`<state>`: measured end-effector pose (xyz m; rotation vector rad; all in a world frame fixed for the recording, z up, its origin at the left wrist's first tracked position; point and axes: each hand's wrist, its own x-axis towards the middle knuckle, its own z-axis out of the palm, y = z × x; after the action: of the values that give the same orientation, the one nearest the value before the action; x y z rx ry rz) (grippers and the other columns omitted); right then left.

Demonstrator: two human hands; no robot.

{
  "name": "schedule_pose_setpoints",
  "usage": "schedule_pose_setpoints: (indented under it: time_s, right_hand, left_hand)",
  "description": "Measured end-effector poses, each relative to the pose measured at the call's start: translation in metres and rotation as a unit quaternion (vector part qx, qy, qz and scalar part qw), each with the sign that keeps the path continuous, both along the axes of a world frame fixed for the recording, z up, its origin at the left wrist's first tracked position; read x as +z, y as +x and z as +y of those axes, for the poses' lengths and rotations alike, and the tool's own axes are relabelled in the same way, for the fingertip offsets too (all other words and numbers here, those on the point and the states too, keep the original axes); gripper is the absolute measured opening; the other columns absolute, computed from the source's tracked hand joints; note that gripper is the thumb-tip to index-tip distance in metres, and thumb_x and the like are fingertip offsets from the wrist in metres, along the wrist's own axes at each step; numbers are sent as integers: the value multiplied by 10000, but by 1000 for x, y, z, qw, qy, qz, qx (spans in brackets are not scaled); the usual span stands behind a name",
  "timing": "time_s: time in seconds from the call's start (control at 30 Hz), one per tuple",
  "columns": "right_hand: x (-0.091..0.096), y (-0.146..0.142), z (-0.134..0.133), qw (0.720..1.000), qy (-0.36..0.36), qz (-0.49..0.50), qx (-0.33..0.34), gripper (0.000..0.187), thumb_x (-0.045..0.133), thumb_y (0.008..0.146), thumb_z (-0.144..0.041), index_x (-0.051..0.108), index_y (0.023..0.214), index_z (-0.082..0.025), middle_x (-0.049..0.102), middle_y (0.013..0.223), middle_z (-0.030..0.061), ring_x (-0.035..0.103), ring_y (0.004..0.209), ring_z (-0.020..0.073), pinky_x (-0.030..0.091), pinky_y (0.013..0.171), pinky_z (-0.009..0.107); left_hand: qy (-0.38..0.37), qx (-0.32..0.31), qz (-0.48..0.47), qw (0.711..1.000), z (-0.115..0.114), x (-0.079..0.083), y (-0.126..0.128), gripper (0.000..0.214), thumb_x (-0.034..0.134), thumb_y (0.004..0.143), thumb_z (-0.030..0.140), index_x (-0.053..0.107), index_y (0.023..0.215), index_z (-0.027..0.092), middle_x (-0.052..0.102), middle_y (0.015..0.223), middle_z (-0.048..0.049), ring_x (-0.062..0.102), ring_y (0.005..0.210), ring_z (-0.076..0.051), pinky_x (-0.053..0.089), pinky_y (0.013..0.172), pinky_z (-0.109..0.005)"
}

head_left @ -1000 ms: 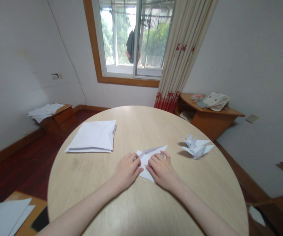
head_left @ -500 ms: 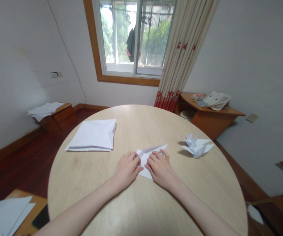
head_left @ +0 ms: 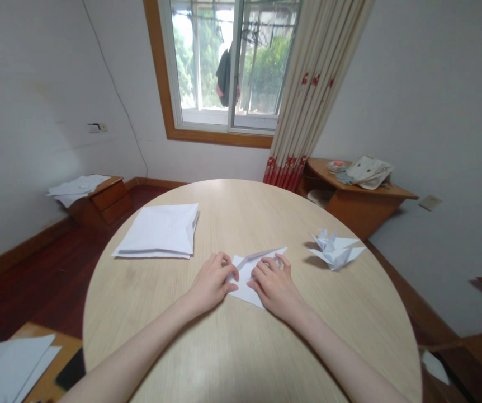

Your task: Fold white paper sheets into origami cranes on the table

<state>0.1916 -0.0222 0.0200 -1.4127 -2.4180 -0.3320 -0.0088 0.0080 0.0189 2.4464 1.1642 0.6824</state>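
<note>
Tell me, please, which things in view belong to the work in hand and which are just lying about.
In hand: left hand, right hand, folded white paper.
Lying about: stack of white paper, origami crane, loose white sheets.

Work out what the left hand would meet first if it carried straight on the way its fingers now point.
The left hand would meet the folded white paper first; its fingertips seem to be at the paper's edge already, though depth is hard to judge from this view.
</note>
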Motion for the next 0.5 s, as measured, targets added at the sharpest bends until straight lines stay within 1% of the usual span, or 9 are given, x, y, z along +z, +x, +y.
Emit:
schedule_pose_setpoints:
  time_s: [0.13,0.33,0.5]
  right_hand:
    - [3,2,1,1000,6,6,-6,80,550,896,-240,562,828,-202,654,893,39,513,994,234,173,1003,459]
    - [7,7,0,1000,-8,20,-17,64,510,879,-170,561,863,-204,652,903,44,501,1033,236,165,1008,468]
    - [11,7,-1,1000,-19,21,-13,113,508,832,-120,559,893,-200,644,905,43,497,1030,237,161,1014,463]
  left_hand:
    - [-20,-5,-9,1000,1,0,-1,194,753,734,155,645,882,218,492,1051,-42,493,1009,-234,411,899,-390]
    - [-20,-17,-12,1000,-1,1,0,204,736,749,124,665,915,220,482,1063,-52,485,1024,-235,406,916,-392]
    - [-5,-41,-5,999,0,-2,0,271,696,779,103,705,985,280,467,1113,-55,469,1078,-239,398,958,-414]
